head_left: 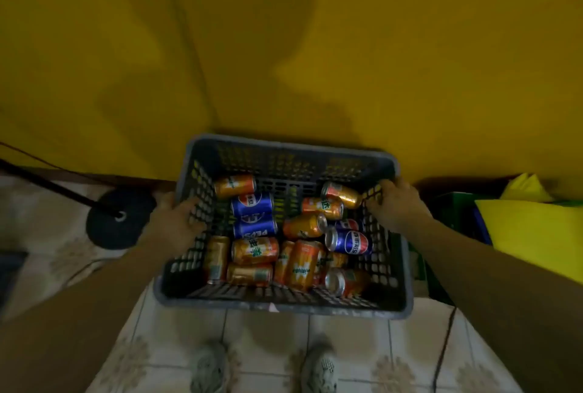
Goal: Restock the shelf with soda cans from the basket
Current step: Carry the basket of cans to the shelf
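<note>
A dark grey perforated plastic basket (284,306) is held above the tiled floor in front of me. Inside lie several soda cans on their sides: orange cans (301,261) and blue Pepsi cans (254,205). My left hand (176,222) grips the basket's left wall, fingers through the holes. My right hand (396,203) grips the right wall near its far corner. No shelf is in view.
A yellow cloth (284,45) hangs straight ahead, filling the upper view. A black round stand base (118,219) with a slanted pole sits on the floor at left. Green crates (454,212) and yellow fabric (533,228) are at right. My two shoes (265,367) stand on patterned tiles below.
</note>
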### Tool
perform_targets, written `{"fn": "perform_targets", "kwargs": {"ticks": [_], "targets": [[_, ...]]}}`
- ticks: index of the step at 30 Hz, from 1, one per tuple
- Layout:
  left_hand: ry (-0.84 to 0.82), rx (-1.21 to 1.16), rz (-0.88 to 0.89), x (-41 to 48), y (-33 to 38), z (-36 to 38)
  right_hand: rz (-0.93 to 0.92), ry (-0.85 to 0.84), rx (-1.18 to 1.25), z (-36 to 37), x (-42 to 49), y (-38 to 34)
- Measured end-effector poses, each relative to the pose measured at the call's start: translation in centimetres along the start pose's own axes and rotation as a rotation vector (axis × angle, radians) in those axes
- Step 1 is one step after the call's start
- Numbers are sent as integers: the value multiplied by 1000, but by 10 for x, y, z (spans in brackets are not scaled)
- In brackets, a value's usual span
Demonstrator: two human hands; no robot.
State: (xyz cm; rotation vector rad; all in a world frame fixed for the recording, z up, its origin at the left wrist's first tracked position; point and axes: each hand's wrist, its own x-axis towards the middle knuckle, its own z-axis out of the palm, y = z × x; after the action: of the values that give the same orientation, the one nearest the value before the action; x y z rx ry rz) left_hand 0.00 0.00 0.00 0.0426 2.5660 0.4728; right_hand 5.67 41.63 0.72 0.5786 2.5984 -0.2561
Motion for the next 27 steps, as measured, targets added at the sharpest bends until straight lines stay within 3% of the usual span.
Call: {"fn": "perform_targets", "kwargs": {"ticks": [5, 8, 14, 27], "targets": [[75, -123, -136, 25, -19, 36, 213, -41, 165, 38, 23, 28], [155, -110, -119, 30, -28, 43, 204, -15, 294, 58, 28, 37], [108, -149, -81, 19, -43, 49, 178, 93, 382, 64, 29, 38], [78, -245, -140, 29, -39, 46, 198, 78, 526, 53, 25, 28]]}}
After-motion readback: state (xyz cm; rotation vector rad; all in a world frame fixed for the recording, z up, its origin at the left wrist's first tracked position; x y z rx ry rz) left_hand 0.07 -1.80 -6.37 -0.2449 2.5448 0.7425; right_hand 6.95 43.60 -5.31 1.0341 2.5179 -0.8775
